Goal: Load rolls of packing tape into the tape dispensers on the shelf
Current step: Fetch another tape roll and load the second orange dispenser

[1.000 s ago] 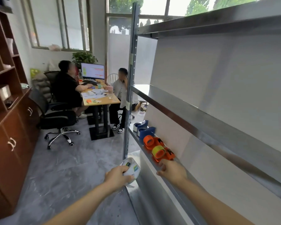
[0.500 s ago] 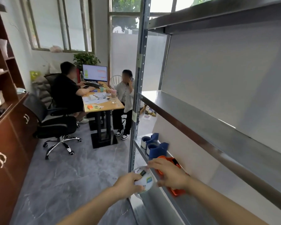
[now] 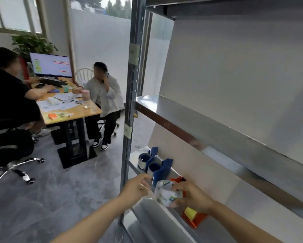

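A roll of clear packing tape (image 3: 166,192) with a printed core is gripped in my right hand (image 3: 194,197), just above the lower shelf (image 3: 135,156). My left hand (image 3: 135,188) is beside the roll on its left, fingers pinched on what looks like the clear tape's loose end. An orange tape dispenser (image 3: 194,219) with a yellow part lies on the shelf under my right hand, mostly hidden. Two blue dispensers (image 3: 160,168) with tape rolls in them stand further back on the same shelf.
The steel shelf upright (image 3: 131,109) rises just left of my hands, and the middle shelf board (image 3: 208,130) overhangs them. Two people sit at a wooden desk (image 3: 72,113) with a monitor to the left. An office chair (image 3: 12,155) stands on the grey floor.
The tape roll has passed from my left hand to my right hand. My left hand now pinches beside it. The view has moved closer and to the right along the shelf.
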Tool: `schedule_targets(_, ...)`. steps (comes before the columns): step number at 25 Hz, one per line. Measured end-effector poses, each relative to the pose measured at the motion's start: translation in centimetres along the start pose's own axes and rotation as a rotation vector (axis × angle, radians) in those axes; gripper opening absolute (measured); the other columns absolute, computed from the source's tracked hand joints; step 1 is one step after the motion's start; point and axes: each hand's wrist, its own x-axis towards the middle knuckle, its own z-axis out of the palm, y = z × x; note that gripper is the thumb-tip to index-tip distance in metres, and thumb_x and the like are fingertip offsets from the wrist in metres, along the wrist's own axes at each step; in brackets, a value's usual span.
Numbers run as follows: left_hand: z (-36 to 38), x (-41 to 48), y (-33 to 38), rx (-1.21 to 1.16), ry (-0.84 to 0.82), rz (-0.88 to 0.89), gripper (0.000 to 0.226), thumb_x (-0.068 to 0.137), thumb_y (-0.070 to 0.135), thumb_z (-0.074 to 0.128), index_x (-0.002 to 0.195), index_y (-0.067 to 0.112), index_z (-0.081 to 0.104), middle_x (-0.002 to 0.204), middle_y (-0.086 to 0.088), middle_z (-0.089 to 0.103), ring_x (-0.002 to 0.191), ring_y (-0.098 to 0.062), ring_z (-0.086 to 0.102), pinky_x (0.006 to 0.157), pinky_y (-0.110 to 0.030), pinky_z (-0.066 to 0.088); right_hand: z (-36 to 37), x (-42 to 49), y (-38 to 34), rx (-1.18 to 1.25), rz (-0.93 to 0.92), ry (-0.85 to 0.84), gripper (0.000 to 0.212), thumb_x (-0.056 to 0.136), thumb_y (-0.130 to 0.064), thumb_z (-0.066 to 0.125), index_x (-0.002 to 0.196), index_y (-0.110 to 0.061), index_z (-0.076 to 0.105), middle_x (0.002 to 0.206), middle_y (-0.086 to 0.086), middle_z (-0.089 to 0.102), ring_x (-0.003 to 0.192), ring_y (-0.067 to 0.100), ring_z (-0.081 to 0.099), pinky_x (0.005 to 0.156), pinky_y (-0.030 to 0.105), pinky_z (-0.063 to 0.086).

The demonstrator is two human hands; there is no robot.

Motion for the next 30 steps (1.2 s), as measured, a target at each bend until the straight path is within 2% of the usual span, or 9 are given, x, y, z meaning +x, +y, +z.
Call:
schedule_targets(2, -1.8, 2.2, -0.4, 0.029, -0.027, -0.011, 0.023, 0.082, 0.008, 0.061, 0.082, 0.029, 0.069, 0.077, 0.009, 0.065, 0.075, -0.004, 0.061, 0.076, -0.021, 0.051, 0.6, 0.3, -0.5, 0.128, 0.112, 0.041, 0.024, 0.073, -0.030, 0.081, 0.096, -0.026, 0.072, 0.102, -0.009, 0.074, 0.095, 0.007, 0.069, 0.085, 0.032, 0.057)
schedule_targets(5, -2.7, 4.9, 0.4, -0.001, -0.123, 0.051, 0.023, 0.088, 0.005, 0.052, 0.080, 0.023, 0.063, 0.083, 0.002, 0.068, 0.075, -0.009, 0.064, 0.076, -0.027, 0.052, 2.0, 0.5, -1.5, 0.309, 0.265, 0.104, 0.029, 0.075, -0.013, 0.078, 0.095, -0.029, 0.064, 0.104, -0.015, 0.072, 0.099, -0.002, 0.066, 0.086, 0.025, 0.055)
schedule_targets(7, -2.2, 6.4, 1.4, 0.034, -0.211, 0.165, 0.023, 0.091, 0.005, 0.046, 0.080, 0.023, 0.057, 0.084, 0.003, 0.064, 0.074, -0.014, 0.065, 0.071, -0.030, 0.054, 3.1, 0.4, -2.0, 0.388, 0.349, 0.149, 0.056, 0.073, -0.008, 0.076, 0.116, -0.034, 0.053, 0.119, -0.014, 0.065, 0.112, 0.004, 0.062, 0.091, 0.029, 0.056)
schedule_targets(10, -0.4, 8.0, 2.9, 0.131, -0.350, 0.366, 0.025, 0.092, 0.011, 0.041, 0.079, 0.028, 0.052, 0.091, 0.006, 0.058, 0.079, -0.017, 0.065, 0.074, -0.034, 0.055, 4.7, -0.1, -2.4, 0.465, 0.420, 0.123, 0.092, 0.071, 0.007, 0.071, 0.141, -0.037, 0.030, 0.132, -0.013, 0.050, 0.117, 0.005, 0.052, 0.087, 0.015, 0.052)
schedule_targets(18, 3.2, 12.6, 5.3, 0.101, -0.488, 0.522, 0.019, 0.092, 0.008, 0.050, 0.086, 0.019, 0.064, 0.095, 0.007, 0.060, 0.076, -0.006, 0.067, 0.077, -0.021, 0.055, 6.3, 2.2, 0.2, 0.860, 0.637, 0.409, 0.019, 0.088, -0.014, 0.067, 0.107, -0.011, 0.067, 0.098, 0.002, 0.067, 0.084, 0.012, 0.064, 0.072, 0.021, 0.052)
schedule_targets(21, 3.4, 15.1, 5.3, -0.017, -0.439, 0.467, 0.013, 0.093, 0.015, 0.055, 0.097, 0.020, 0.066, 0.097, 0.006, 0.068, 0.079, -0.003, 0.069, 0.076, -0.020, 0.055, 5.9, 3.3, 1.5, 0.906, 0.664, 0.579, 0.011, 0.089, -0.011, 0.066, 0.094, -0.004, 0.071, 0.087, 0.007, 0.068, 0.074, 0.015, 0.061, 0.064, 0.022, 0.049)
schedule_targets(25, 4.6, 17.8, 2.1, -0.308, -0.375, 0.063, 0.018, 0.096, 0.016, 0.050, 0.111, 0.014, 0.060, 0.096, 0.002, 0.067, 0.094, -0.016, 0.066, 0.085, -0.028, 0.056, 5.4, 4.2, 3.0, 0.862, 0.772, 0.756, 0.012, 0.086, -0.018, 0.070, 0.085, -0.010, 0.078, 0.089, 0.010, 0.076, 0.087, 0.031, 0.070, 0.085, 0.040, 0.055)
schedule_targets(27, 5.7, 19.0, -1.0, -0.173, -0.387, -0.125, 0.018, 0.095, 0.021, 0.050, 0.111, 0.015, 0.054, 0.097, 0.002, 0.064, 0.096, -0.020, 0.064, 0.093, -0.041, 0.054, 5.5, 4.6, 3.7, 0.842, 0.825, 0.832, 0.009, 0.085, -0.019, 0.070, 0.082, -0.015, 0.077, 0.090, 0.009, 0.076, 0.094, 0.031, 0.069, 0.092, 0.043, 0.054)
schedule_targets(30, 7.1, 20.0, -3.9, 0.037, -0.512, -0.214, 0.028, 0.092, 0.023, 0.055, 0.118, 0.012, 0.052, 0.103, -0.003, 0.062, 0.102, -0.025, 0.061, 0.085, -0.033, 0.050, 5.3, 5.4, 4.5, 0.795, 0.907, 0.969, 0.011, 0.089, -0.011, 0.063, 0.082, -0.014, 0.070, 0.089, 0.009, 0.072, 0.089, 0.028, 0.065, 0.086, 0.038, 0.051)
